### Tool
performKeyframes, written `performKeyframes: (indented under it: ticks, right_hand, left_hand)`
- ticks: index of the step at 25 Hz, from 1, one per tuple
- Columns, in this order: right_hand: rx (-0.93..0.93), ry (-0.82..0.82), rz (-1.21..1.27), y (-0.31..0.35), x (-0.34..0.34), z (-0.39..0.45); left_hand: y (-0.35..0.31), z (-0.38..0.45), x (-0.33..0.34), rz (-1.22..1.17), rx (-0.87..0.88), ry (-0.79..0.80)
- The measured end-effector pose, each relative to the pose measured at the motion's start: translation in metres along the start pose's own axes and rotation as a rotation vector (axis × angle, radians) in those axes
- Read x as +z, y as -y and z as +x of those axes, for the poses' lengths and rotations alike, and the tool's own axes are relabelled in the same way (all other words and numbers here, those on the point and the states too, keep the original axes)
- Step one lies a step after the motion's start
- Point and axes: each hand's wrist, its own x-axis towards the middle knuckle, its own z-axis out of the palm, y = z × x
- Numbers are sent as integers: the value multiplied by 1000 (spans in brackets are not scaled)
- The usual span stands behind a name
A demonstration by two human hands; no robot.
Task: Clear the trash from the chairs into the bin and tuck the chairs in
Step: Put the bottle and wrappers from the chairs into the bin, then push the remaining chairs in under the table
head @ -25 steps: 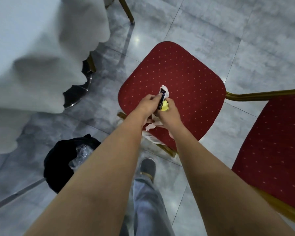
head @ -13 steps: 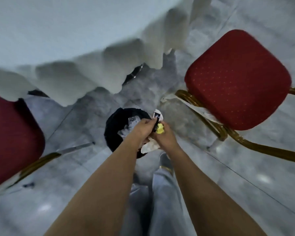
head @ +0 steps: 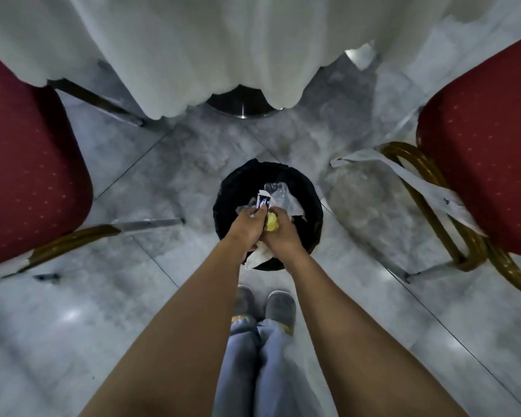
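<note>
Tablecloth (head: 193,49) fills the top of my view, its scalloped hem hanging over the tabletop edge with a round metal base (head: 241,108) just under it. Grey floor tiles (head: 169,164) spread below. Two red chairs flank me: the left chair (head: 27,164) and the right chair (head: 487,176), both pulled out from the cloth, so neither is tucked in yet. A white strip of paper (head: 418,182) hangs off the right chair's gold frame.

Between the chairs, straight ahead of my feet, stands the black-lined bin (head: 310,203), with clear plastic already inside. My hands meet directly over its mouth. My left hand (head: 247,227) has its fingers curled round a small black and white wrapper (head: 263,203). My right hand (head: 280,233) is closed on a yellow crumpled scrap (head: 272,226), and white tissue (head: 257,255) hangs beneath both hands near the bin's near rim.

I judge the step in hand is the drop. The next move calls for both grips to loosen while the hands are over the opening; the tissue dangles close to the rim and could fall outside.

After that, the hanging strip needs collecting. Open floor lies on both sides of the bin, enough to reach either chair and push it toward the hem.
</note>
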Motion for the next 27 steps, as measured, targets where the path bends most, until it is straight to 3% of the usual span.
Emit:
performKeyframes:
  ticks: [6, 13, 17, 24, 27]
  right_hand:
    - [-58, -35, -235, 3, 3, 28]
    - [-12, -29, -373, 19, -24, -59]
    - [-136, -50, -545, 55, -34, -143]
    - [-449, -68, -978, 133, -28, -278]
    - [-577, -43, -1174, 162, -2, -316]
  left_hand:
    - [5, 26, -13, -18, 14, -75]
    - [-12, -69, -39, 89, 53, -63]
    - [-18, -160, -66, 172, 163, -110]
    - [10, -316, -137, 724, 389, -337]
    - [34, -362, -184, 797, 441, -447]
